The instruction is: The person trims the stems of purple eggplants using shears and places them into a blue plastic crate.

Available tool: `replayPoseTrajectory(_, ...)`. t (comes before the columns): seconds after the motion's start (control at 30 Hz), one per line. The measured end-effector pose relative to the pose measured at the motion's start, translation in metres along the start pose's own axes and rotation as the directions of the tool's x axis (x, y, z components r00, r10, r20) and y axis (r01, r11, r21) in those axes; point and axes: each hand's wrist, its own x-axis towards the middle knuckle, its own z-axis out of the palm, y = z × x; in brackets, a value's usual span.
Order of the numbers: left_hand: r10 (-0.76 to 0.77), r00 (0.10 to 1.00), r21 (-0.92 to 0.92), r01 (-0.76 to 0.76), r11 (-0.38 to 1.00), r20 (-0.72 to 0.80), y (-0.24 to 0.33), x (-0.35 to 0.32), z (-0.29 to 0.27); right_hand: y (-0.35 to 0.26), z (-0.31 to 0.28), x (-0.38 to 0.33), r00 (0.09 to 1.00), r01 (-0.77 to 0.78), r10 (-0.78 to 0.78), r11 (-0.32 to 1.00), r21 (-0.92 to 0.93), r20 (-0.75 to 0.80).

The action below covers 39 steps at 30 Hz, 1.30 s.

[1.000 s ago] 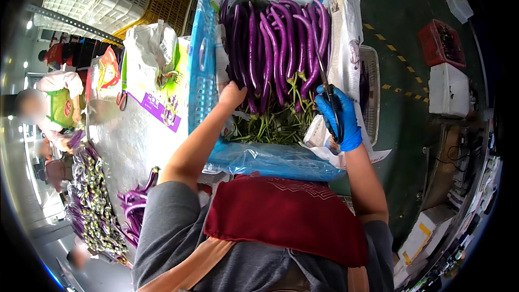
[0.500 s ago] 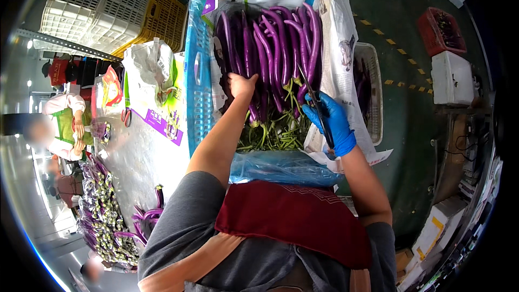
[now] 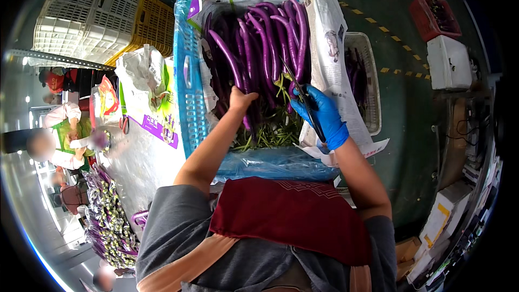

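My bare left hand (image 3: 240, 100) is closed around the lower part of a long purple eggplant (image 3: 226, 57) that slants across the left side of the pile. In a blue glove, my right hand (image 3: 328, 118) holds dark scissors (image 3: 310, 111), their blades pointing up and left near green stem ends. Many more long eggplants (image 3: 265, 40) lie side by side, stems toward me, in a blue plastic crate (image 3: 190, 78) lined with clear film and newspaper. Cut green stems (image 3: 270, 132) lie in the crate's near end. My glove hides part of the scissors' handles.
To the right stands a white crate (image 3: 373, 84) of eggplants. On the left are a table (image 3: 138, 157), red-handled scissors (image 3: 125, 125), a crumpled bag (image 3: 141, 75) and bagged eggplants (image 3: 108, 216). Stacked crates (image 3: 81, 21) rise behind it. A co-worker in pink sleeves (image 3: 67, 111) works at far left.
The eggplant at my left hand now tilts, its far end swung left. My right hand with the scissors has shifted slightly left. The co-worker's hands have also moved.
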Motion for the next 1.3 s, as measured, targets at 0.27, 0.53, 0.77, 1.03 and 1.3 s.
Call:
replayPoseTrajectory(0.27,0.022,0.986,0.798,0.12,0.591,-0.165,0.062,-0.042,0.057,0.005,-0.013,0.004,0.983,0.182,-0.165,0.925,-0.333,0.081)
replayPoseTrajectory(0.53,-0.122,0.813,-0.377,0.39,0.84,0.57,0.04,0.001,-0.016,0.001,-0.008,0.005,0.999,0.028,-0.027,0.999,0.024,-0.038)
replayPoseTrajectory(0.77,-0.095,0.993,0.1,0.088,0.991,0.066,0.016,0.013,0.014,0.005,-0.007,0.004,0.973,0.23,-0.201,0.906,-0.356,0.117)
replayPoseTrajectory(1.03,-0.073,0.993,0.293,0.096,0.951,-0.091,0.042,-0.001,0.045,0.006,-0.008,0.004,0.977,0.209,-0.206,0.894,-0.396,0.05)
replayPoseTrajectory(1.3,0.043,0.787,-0.65,0.475,0.593,0.615,0.096,-0.024,-0.036,-0.011,0.026,-0.016,0.996,0.083,-0.092,0.81,-0.58,0.015)
